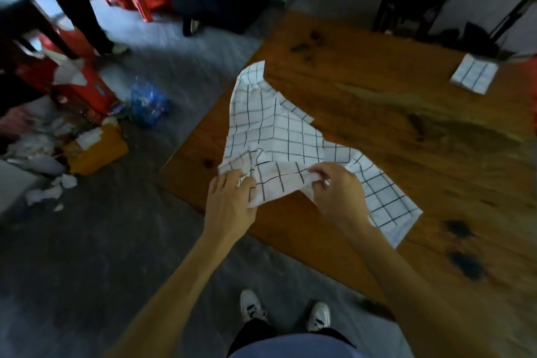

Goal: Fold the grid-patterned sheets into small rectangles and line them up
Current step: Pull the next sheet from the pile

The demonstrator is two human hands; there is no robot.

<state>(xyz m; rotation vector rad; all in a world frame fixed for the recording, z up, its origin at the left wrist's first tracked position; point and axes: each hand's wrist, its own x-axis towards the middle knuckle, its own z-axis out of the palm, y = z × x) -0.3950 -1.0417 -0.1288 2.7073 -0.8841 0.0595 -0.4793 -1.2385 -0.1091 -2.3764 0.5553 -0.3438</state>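
A white sheet with a dark grid pattern (279, 131) lies crumpled and partly unfolded across the near left corner of the wooden table (406, 131). My left hand (229, 197) grips its bunched near edge. About a hand's width to the right, my right hand (334, 189) pinches the same edge. One flap of the sheet reaches toward the table's far left edge, another spreads out to the right past my right hand. A second grid-patterned sheet (473, 74), folded into a small rectangle, rests at the far right of the table.
A heap of torn paper, red cartons and a blue plastic bag (148, 102) litters the floor left of the table. A person's legs (87, 9) stand at the far left. Dark gear and a stand (479, 35) sit by the wall behind the table.
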